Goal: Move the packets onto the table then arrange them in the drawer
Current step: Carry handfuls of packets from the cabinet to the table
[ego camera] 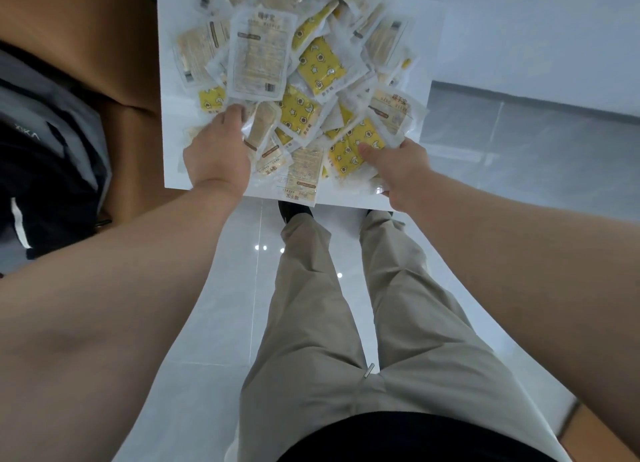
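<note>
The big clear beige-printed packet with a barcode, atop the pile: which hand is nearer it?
Left. The left hand reaches the near edge of the big clear beige-printed barcode packet; the right hand is farther off to its right, thumb on a yellow star-printed packet.

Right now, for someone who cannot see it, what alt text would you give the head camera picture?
Seen from above, a person's two hands reach into a loose heap of packets, some yellow with stars, some pale, on a white table. The right hand pinches a yellow packet under its thumb; the left hand rests among the heap.
</note>
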A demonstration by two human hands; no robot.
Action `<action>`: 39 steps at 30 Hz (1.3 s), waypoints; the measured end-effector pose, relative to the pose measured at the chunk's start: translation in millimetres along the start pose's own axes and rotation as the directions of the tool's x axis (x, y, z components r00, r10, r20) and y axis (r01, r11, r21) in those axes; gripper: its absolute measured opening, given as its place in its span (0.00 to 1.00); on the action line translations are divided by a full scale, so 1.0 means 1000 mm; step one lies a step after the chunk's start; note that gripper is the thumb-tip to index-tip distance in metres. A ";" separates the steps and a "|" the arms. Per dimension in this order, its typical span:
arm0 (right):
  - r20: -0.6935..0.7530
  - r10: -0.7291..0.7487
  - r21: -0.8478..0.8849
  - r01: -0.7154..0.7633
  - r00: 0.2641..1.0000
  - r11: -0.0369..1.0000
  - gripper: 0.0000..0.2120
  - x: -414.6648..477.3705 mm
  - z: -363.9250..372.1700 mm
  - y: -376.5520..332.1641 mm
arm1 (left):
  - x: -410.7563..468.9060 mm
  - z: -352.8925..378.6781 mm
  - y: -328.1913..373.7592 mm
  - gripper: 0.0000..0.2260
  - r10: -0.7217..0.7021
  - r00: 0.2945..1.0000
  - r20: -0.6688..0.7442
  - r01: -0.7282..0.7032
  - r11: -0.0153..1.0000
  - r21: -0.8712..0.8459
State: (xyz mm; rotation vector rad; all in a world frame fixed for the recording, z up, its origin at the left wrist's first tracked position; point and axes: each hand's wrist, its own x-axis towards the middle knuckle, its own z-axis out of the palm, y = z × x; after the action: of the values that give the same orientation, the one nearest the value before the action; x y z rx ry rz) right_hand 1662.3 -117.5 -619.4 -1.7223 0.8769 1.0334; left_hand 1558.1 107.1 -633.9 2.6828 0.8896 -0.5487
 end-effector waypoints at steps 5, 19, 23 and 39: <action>0.008 -0.033 0.004 0.033 0.999 0.999 0.11 -0.019 -0.012 -0.010 | -0.004 -0.027 0.001 0.25 0.003 1.000 0.001 -0.003 1.000 0.029; 0.122 -0.100 0.040 0.096 0.987 0.995 0.14 -0.104 -0.053 -0.050 | -0.057 -0.139 0.049 0.25 0.101 0.995 0.022 -0.097 0.985 -0.143; 0.171 -0.136 0.070 0.126 0.976 0.990 0.14 -0.142 -0.081 -0.062 | -0.080 -0.181 0.074 0.22 0.079 0.997 -0.013 -0.079 0.930 -0.360; -0.015 -0.226 0.539 0.199 0.974 0.819 0.17 -0.214 -0.182 -0.065 | -0.084 -0.272 0.205 0.05 0.375 0.927 0.015 -0.313 0.794 -0.520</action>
State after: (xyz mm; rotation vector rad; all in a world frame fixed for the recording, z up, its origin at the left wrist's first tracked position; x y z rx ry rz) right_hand 1681.8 -242.2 -360.5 -1.2710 0.8222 0.5966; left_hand 1695.2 2.1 -328.7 2.2146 0.4099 -0.3213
